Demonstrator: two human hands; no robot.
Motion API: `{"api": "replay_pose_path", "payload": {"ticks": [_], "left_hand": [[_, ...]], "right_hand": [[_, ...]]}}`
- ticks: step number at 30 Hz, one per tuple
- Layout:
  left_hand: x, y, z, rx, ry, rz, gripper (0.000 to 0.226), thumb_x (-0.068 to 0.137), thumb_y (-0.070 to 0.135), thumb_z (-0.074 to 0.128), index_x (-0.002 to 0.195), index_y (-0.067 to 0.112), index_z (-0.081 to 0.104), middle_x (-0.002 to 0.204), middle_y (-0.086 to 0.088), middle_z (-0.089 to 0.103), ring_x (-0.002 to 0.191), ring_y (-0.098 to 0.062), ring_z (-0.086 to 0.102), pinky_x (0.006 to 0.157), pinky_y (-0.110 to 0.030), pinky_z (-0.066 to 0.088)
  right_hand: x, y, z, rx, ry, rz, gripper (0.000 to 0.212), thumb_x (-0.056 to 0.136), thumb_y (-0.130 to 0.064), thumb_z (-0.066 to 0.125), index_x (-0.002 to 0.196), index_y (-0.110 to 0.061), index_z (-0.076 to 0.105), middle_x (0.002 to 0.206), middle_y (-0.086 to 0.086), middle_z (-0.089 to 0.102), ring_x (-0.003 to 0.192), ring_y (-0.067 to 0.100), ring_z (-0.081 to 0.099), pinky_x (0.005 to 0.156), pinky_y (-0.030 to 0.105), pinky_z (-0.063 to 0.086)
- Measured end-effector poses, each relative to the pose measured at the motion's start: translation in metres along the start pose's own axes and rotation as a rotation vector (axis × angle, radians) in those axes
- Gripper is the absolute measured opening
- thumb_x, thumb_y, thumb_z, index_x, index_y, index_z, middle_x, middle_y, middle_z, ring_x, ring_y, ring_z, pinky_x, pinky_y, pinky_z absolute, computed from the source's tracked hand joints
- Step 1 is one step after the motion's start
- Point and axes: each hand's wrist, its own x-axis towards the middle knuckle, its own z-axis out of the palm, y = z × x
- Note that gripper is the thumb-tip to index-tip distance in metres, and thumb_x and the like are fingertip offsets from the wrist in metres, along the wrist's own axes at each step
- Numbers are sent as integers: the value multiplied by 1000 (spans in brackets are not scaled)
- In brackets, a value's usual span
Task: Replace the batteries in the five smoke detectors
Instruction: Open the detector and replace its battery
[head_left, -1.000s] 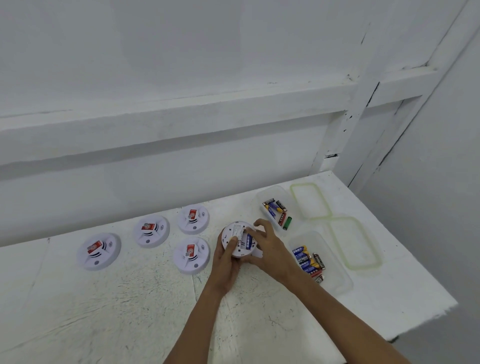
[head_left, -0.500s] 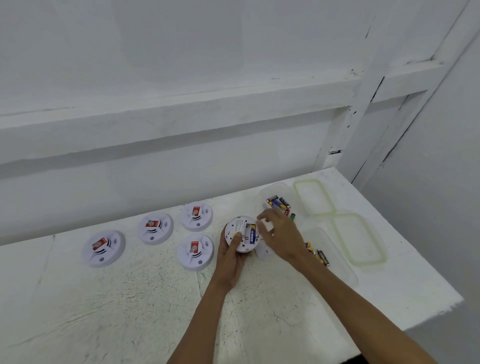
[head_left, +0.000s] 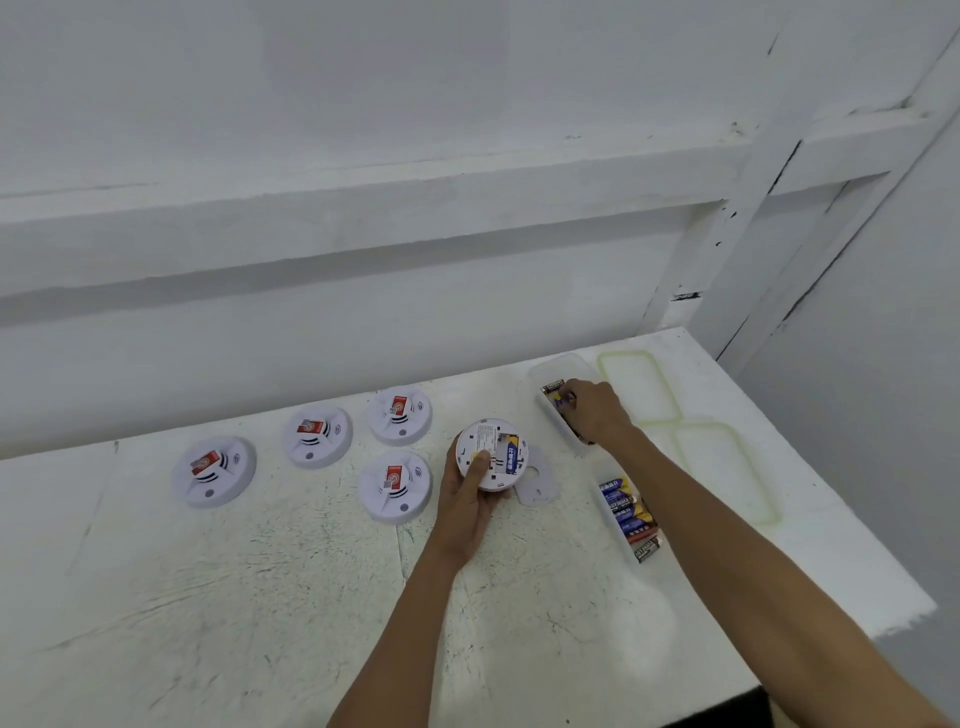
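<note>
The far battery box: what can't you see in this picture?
- Far container, head view: right hand covers most batteries; whether it grips one is hidden.
- Open detector: left hand hides its near side.
- Battery labels: too small to read.

The tabletop (head_left: 260, 597) is white paint gone rough and scratched, matt, with cracks all over. The smoke detectors (head_left: 214, 470) near its far edge look like smooth white plastic with a slight sheen, each with a glossy red sticker. The tubs (head_left: 558, 364) toward the right edge are clear, faintly cloudy plastic, and their lids (head_left: 639, 387) are see-through with a soft greenish rim. The batteries (head_left: 626, 506) have shiny printed wraps
</note>
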Motion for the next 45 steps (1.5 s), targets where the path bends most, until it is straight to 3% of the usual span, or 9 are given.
{"api": "replay_pose_path", "payload": {"ticks": [5, 10, 14, 20, 24, 27, 32, 39, 45], "left_hand": [[0, 0, 1, 23, 10, -5, 44, 107, 14, 54, 150, 20, 48, 141, -12, 65, 117, -27, 68, 70, -30, 62], [-1, 0, 2, 33, 30, -13, 45, 104, 16, 57, 148, 22, 50, 139, -11, 67, 117, -26, 69, 74, -31, 63], [-1, 0, 3, 36, 26, -19, 44, 104, 18, 57, 147, 22, 50, 140, -11, 67, 119, -27, 69, 76, -32, 63], [-2, 2, 4, 21, 40, -49, 45, 105, 17, 58, 149, 20, 49, 140, -13, 66, 115, -26, 70, 73, -32, 63], [-5, 5, 7, 12, 30, -53, 44, 104, 17, 58, 147, 20, 51, 138, -13, 67, 114, -26, 70, 73, -31, 63], [-5, 5, 6, 5, 23, -50, 43, 105, 16, 57, 147, 19, 51, 139, -14, 66, 113, -26, 70, 71, -30, 62], [-3, 4, 4, -11, 22, -67, 44, 105, 15, 57, 148, 17, 50, 140, -15, 66, 111, -26, 70, 68, -30, 62], [-4, 7, 5, -13, 2, -74, 41, 105, 15, 56, 145, 18, 52, 137, -13, 68, 113, -26, 71, 71, -31, 63], [0, 2, 1, -16, -9, -49, 44, 106, 14, 55, 150, 16, 49, 141, -14, 65, 122, -32, 67, 73, -32, 63]], "right_hand": [[5, -3, 1, -95, -22, -43, 37, 101, -21, 49, 137, -19, 53, 110, 22, 59, 62, 21, 47, 47, 25, 30], [10, -14, -6, -216, -95, -100, 37, 97, -10, 49, 133, -7, 57, 117, 19, 62, 87, 27, 58, 55, 28, 39], [6, -10, -5, -271, -107, -85, 30, 97, -8, 47, 124, -6, 59, 105, 16, 65, 76, 24, 54, 44, 25, 29], [1, -9, -14, -300, -117, -162, 37, 96, -11, 51, 132, -11, 55, 108, 17, 66, 84, 29, 59, 62, 31, 45], [6, -4, -11, -315, -92, -135, 18, 90, -10, 52, 104, -9, 64, 102, 11, 69, 82, 24, 59, 69, 34, 53], [1, -7, -11, -337, -58, -101, 6, 90, -14, 57, 86, -10, 59, 94, 4, 58, 81, 21, 52, 61, 27, 41], [-10, -15, -22, -300, 18, 32, 20, 97, -11, 56, 114, -2, 58, 117, 15, 55, 104, 29, 59, 76, 32, 46], [-22, -13, -36, 52, 130, 60, 35, 96, -16, 54, 131, -11, 59, 114, 21, 63, 107, 34, 58, 72, 30, 44], [-76, -47, -24, 546, 286, -113, 20, 93, -17, 68, 109, -22, 57, 75, 1, 71, 69, 20, 68, 63, 27, 54]]}}
